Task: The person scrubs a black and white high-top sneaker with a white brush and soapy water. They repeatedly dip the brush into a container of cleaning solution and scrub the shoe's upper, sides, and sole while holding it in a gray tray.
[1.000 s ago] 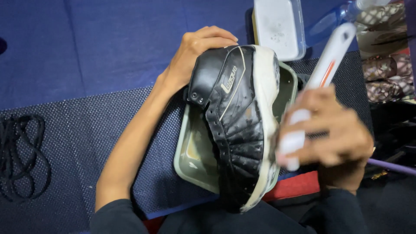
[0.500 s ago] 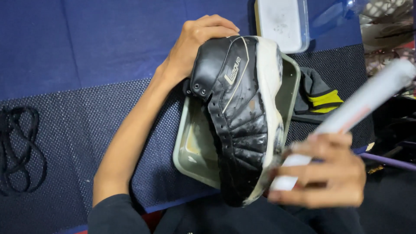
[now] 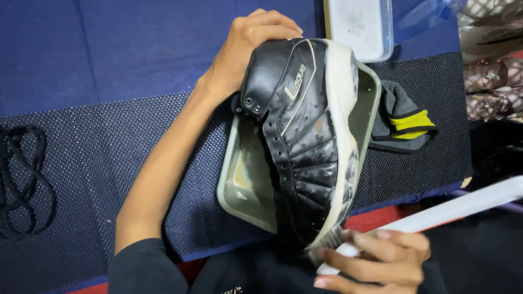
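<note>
black shoe tilted over tray, white brush at toe

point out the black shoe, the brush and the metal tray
black shoe (image 3: 302, 147), head view, on its perforated side panel
brush (image 3: 327, 243), head view, on the bristles at the toe
metal tray (image 3: 242, 182), head view, on its bare floor
</note>
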